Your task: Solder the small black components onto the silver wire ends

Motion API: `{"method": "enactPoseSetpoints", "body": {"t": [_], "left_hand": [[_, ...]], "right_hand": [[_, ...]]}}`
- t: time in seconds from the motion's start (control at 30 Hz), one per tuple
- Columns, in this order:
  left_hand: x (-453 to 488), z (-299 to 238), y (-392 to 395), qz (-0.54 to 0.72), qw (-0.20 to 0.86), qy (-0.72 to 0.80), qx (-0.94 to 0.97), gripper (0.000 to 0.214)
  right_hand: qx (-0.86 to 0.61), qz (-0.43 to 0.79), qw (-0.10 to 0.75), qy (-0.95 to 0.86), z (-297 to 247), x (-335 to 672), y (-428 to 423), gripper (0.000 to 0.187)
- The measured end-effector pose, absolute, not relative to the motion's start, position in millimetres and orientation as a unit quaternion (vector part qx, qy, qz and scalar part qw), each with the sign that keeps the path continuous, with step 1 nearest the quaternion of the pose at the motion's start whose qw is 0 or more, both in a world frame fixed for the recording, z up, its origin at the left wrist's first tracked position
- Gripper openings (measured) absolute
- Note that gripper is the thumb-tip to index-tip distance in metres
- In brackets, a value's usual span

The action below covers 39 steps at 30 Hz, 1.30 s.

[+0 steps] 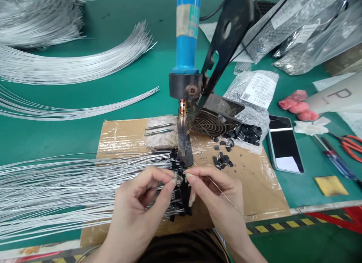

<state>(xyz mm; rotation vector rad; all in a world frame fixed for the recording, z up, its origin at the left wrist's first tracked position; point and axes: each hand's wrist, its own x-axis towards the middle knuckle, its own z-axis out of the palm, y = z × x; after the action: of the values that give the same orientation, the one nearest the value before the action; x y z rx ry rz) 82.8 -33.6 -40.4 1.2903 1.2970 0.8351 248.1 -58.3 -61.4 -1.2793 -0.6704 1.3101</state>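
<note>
My left hand (144, 199) pinches a small greyish metal piece (178, 179) between thumb and forefinger. Close beside it, my right hand (216, 193) is closed on a thin strand of solder wire (224, 195), which trails back over the hand toward the wrist. Something tiny at the right fingertips is too small to make out. Directly above both hands, the soldering iron (182, 133) with a blue handle points tip down, held in a black metal stand (223, 40). Under the hands lie many white wires (70, 184) with black connectors (185, 197) at their ends.
Cardboard (254, 187) covers the work spot. Loose black plastic pieces (222, 160) lie right of the iron, near an opened plastic bag (251, 101). Farther right are a phone (285, 144), a yellow sponge (330, 185) and orange-handled pliers (350, 146). Wire bundles (70, 69) lie at left.
</note>
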Motion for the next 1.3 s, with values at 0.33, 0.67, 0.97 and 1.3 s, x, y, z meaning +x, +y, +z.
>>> {"method": "enactPoseSetpoints", "body": {"t": [0.33,0.67,0.97,1.3], "left_hand": [[94.4,-22.0,-30.1,0.348,0.576,0.576,0.464,0.016],[92.0,-28.6,-29.4,0.361,0.586,0.542,0.482,0.019],[93.3,-37.4,-24.6,0.363,0.568,0.540,0.504,0.018],[94.3,-38.8,-16.3,0.352,0.548,0.565,0.506,0.015]], "right_hand": [[-0.509,0.597,0.561,-0.264,-62.2,241.4,-58.0,0.003],[-0.511,0.584,0.567,-0.277,-64.4,242.1,-59.9,0.003],[-0.578,0.462,0.504,-0.445,-65.3,251.3,-73.3,0.033],[-0.582,0.389,0.484,-0.525,-60.2,262.5,-66.8,0.025]]}}
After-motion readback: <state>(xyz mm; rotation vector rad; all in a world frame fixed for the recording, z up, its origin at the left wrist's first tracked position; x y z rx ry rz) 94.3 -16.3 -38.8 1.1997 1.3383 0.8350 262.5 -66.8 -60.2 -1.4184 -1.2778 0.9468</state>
